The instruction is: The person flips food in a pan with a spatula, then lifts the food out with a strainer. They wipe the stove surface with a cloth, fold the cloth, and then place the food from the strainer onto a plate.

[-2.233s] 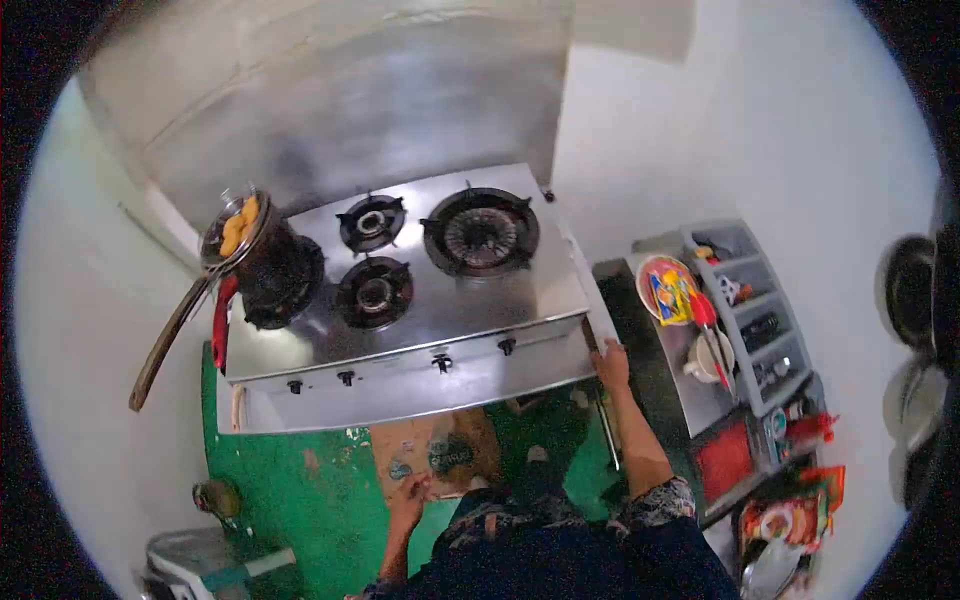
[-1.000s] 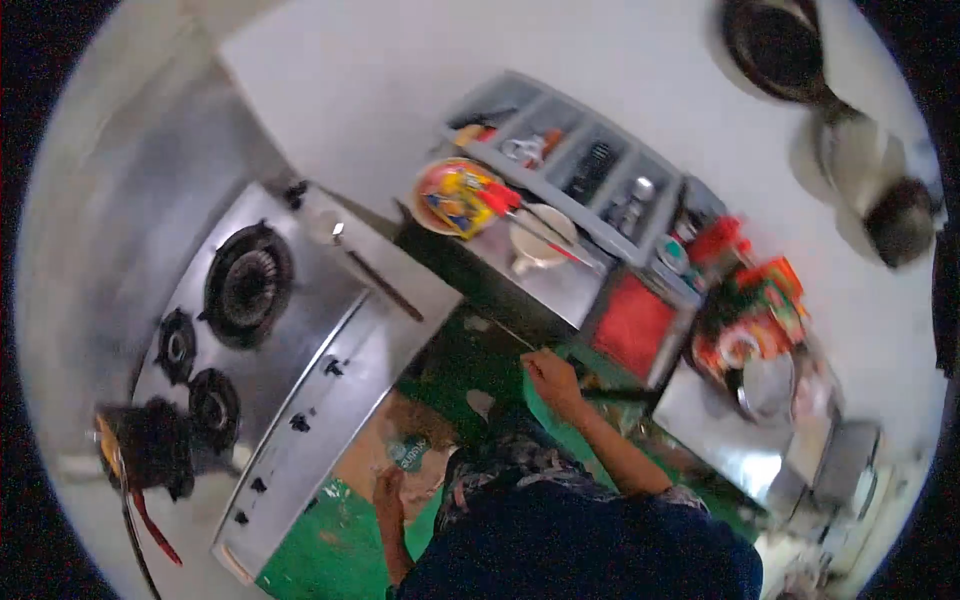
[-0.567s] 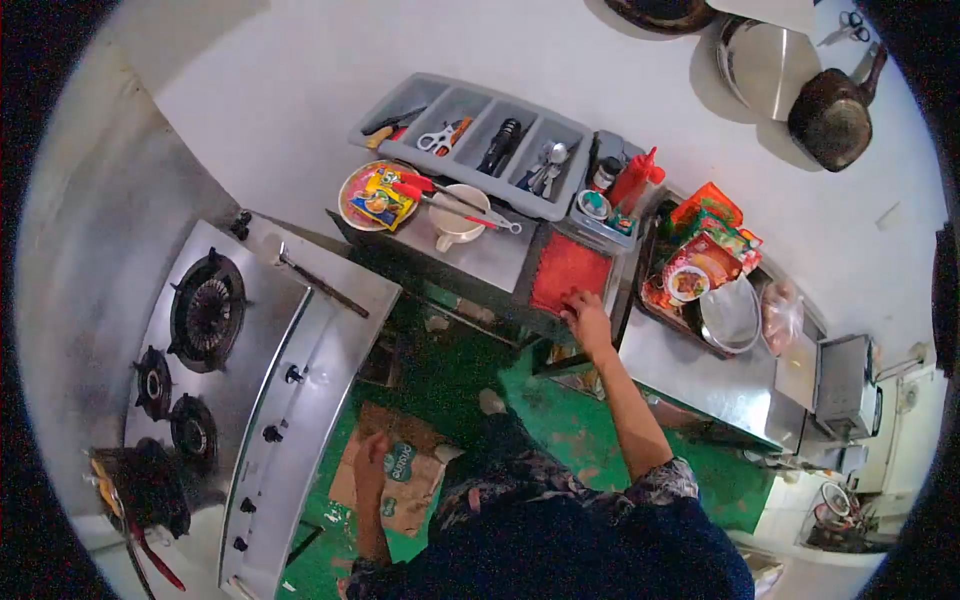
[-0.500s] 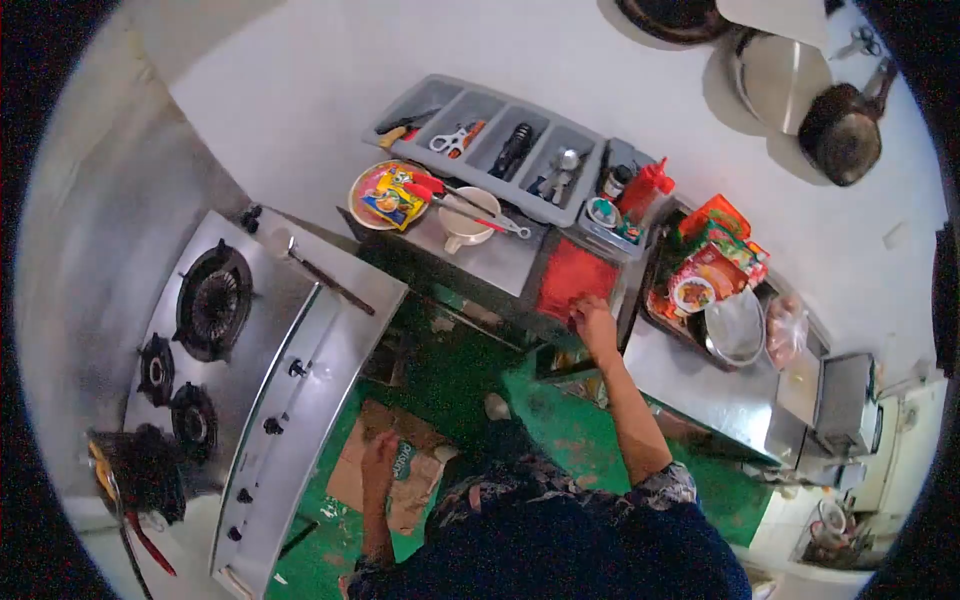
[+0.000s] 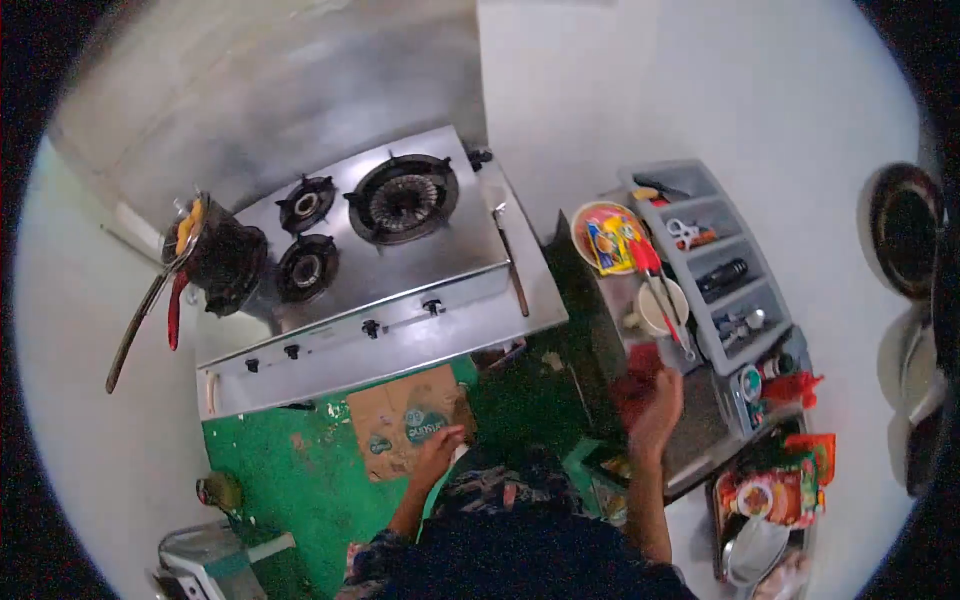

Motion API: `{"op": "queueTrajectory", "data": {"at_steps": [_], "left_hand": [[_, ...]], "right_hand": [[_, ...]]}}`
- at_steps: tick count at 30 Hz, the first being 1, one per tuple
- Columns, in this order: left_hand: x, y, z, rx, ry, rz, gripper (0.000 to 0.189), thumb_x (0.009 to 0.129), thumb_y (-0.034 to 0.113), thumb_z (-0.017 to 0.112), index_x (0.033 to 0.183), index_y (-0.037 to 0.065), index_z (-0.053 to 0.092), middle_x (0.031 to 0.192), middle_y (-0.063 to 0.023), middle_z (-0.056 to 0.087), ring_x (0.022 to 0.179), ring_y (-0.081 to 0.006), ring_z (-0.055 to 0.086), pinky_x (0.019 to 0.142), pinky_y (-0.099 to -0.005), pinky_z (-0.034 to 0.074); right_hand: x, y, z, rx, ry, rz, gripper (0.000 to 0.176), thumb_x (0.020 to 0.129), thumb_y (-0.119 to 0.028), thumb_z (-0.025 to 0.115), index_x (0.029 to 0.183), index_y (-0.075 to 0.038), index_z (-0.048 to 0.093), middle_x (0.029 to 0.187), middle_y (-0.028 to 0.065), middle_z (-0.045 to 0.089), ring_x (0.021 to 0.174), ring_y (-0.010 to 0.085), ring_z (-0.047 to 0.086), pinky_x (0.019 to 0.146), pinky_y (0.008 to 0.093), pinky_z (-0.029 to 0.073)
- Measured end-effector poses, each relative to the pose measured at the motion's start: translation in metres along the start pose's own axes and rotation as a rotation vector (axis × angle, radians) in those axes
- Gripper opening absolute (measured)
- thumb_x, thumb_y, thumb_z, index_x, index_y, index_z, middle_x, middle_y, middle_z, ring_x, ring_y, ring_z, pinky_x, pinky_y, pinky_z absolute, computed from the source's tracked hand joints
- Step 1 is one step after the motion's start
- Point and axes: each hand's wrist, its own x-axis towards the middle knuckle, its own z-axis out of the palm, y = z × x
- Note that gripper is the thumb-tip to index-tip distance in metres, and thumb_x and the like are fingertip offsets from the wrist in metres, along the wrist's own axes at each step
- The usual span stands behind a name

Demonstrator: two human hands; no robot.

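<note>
My right hand [image 5: 658, 412] is closed on a red cloth [image 5: 636, 385], which looks blurred and hangs beside the metal counter [image 5: 705, 425]. A white cup [image 5: 655, 307] is just beyond this hand, with red-handled tongs [image 5: 665, 290] lying across it. Lower and to the left, my left hand [image 5: 437, 452] hangs over the floor with loosely bent fingers and nothing visible in it. Beneath it lies a flattened cardboard sheet [image 5: 385, 410].
A steel stove [image 5: 370, 290] with three burners fills the left and centre. Along the wall, a grey cutlery tray [image 5: 735, 325] stands near a bowl [image 5: 598, 212] holding yellow packets. Food packs [image 5: 790, 480] sit at lower right; a dark pot [image 5: 230, 265] stands at left.
The view has swung left toward the stove. My right hand has taken hold of the red cloth and lifted it off the counter. My left hand remains low by my body.
</note>
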Motion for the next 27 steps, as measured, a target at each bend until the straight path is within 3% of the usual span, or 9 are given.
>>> {"op": "queueTrajectory", "data": {"at_steps": [2,3,5,7,11,13,16,19,27], "left_hand": [[-0.003,-0.035,0.005,-0.069,0.059,-0.021,0.024,0.09,0.021,0.056,0.107,0.004,0.061,0.093,-0.0075,0.065,0.083,-0.0169,0.059,0.074,-0.0313,0.047],[0.004,-0.077,0.007,-0.08,0.116,0.109,0.024,0.09,0.019,0.056,0.108,0.004,0.061,0.096,-0.0078,0.064,0.085,-0.0172,0.059,0.076,-0.0311,0.046],[0.009,-0.083,0.002,-0.091,0.184,0.242,0.023,0.09,0.017,0.056,0.108,0.004,0.061,0.098,-0.0081,0.064,0.088,-0.0175,0.059,0.078,-0.0308,0.046],[-0.008,-0.035,-0.016,-0.049,0.184,-0.032,0.023,0.089,0.017,0.056,0.106,0.002,0.061,0.101,-0.0097,0.063,0.093,-0.0183,0.059,0.083,-0.0315,0.045],[0.011,-0.067,-0.041,-0.298,0.205,-0.149,0.024,0.089,0.018,0.056,0.105,0.0,0.061,0.104,-0.0109,0.063,0.098,-0.0185,0.058,0.087,-0.032,0.044],[0.029,-0.059,-0.064,-0.041,0.172,-0.141,0.027,0.089,0.019,0.056,0.108,0.0,0.059,0.106,-0.0111,0.063,0.098,-0.0193,0.057,0.087,-0.0331,0.044],[0.042,-0.011,-0.09,-0.418,0.121,-0.41,0.032,0.089,0.02,0.055,0.114,0.001,0.056,0.11,-0.0119,0.061,0.098,-0.0202,0.058,0.085,-0.034,0.045],[0.069,-0.148,-0.088,-0.08,-0.145,-0.215,0.035,0.089,0.022,0.056,0.118,0.003,0.053,0.113,-0.0151,0.058,0.098,-0.0254,0.059,0.084,-0.0367,0.047],[0.095,-0.036,-0.13,0.124,-0.202,-0.326,0.038,0.091,0.029,0.052,0.12,0.004,0.052,0.112,-0.0178,0.058,0.098,-0.0324,0.059,0.084,-0.0388,0.047]], "right_hand": [[0.019,0.0,0.067,0.075,-0.138,0.162,0.017,0.089,-0.016,0.047,0.097,-0.004,0.054,0.088,0.0034,0.054,0.083,0.0156,0.052,0.079,0.029,0.042],[0.036,0.023,0.093,-0.314,-0.123,-0.224,0.014,0.091,-0.016,0.045,0.094,-0.004,0.051,0.085,0.0052,0.055,0.08,0.0176,0.054,0.074,0.0326,0.046],[0.052,0.013,0.164,-0.174,-0.198,-0.047,0.022,0.091,-0.02,0.045,0.096,0.0,0.053,0.087,0.0071,0.053,0.086,0.0183,0.05,0.082,0.0301,0.039],[0.096,0.068,0.212,-0.491,-0.254,-0.269,0.019,0.091,-0.017,0.048,0.098,0.0,0.053,0.09,0.0109,0.055,0.089,0.0175,0.051,0.081,0.031,0.04],[0.118,0.136,0.274,-0.79,-0.527,-0.584,0.021,0.088,-0.008,0.048,0.107,-0.002,0.055,0.105,0.0173,0.058,0.104,0.0305,0.052,0.091,0.0369,0.04],[0.133,0.153,0.288,-0.945,-0.74,-0.802,0.032,0.085,-0.003,0.046,0.117,-0.005,0.054,0.119,0.0173,0.054,0.115,0.034,0.047,0.098,0.0385,0.038],[0.163,0.159,0.307,-0.932,-0.781,-0.755,0.042,0.082,0.001,0.047,0.123,-0.007,0.052,0.126,0.014,0.051,0.119,0.0307,0.046,0.1,0.0367,0.036],[0.196,0.155,0.333,-0.929,-0.765,-0.781,0.042,0.078,0.005,0.048,0.117,-0.008,0.058,0.118,0.0119,0.057,0.112,0.03,0.051,0.097,0.0365,0.04],[0.29,0.172,0.397,-0.861,-0.84,-0.685,0.041,0.07,0.012,0.053,0.104,-0.008,0.066,0.106,0.0111,0.063,0.099,0.0274,0.058,0.088,0.0334,0.045]]}}
